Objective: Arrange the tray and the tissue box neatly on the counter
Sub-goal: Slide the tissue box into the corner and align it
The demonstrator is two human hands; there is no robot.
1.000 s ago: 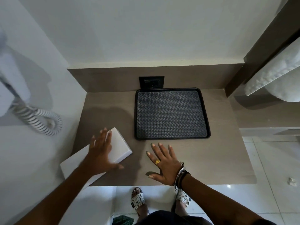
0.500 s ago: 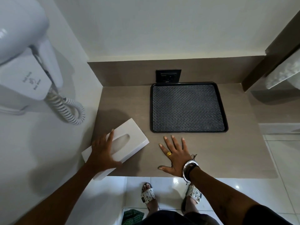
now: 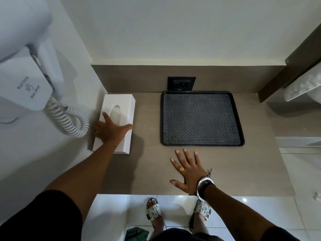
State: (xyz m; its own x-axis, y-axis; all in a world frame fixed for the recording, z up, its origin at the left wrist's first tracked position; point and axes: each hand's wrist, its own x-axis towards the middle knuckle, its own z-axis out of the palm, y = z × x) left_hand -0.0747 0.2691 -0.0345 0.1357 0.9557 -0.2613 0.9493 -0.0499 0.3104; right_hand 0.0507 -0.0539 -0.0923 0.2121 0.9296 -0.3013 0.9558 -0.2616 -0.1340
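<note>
Over on the far left wall hangs a white hair dryer (image 3: 22,79) in its holder, with the coiled cord (image 3: 69,119) looping down beside the desk (image 3: 152,171). Right next to that, the white tissue box (image 3: 119,108) lies flat on the desk, tucked into the back-left corner, long side running along the left wall and its far end up against the backsplash. The oval slot faces up. The person's left hand (image 3: 111,131) is pressed flat on the near half of the box, fingers spread, thumb out toward the box's right edge; the grip isn't clenched round anything, it's just a released palm resting on top.

Moving right, there's a strip of bare desk, then the black tray (image 3: 202,119) with its patterned mat. It sits square to the back wall, far edge just under the black wall socket (image 3: 181,83), well apart from the box.

Just in front of the tray's near edge, the right hand (image 3: 188,171) lies flat on the desk, fingers fanned, grip loose and holding nothing, not touching the tray. It has a gold ring (image 3: 181,169) and a silver bangle (image 3: 204,186). On the far right, a white towel (image 3: 305,84) hangs above the desk end.
</note>
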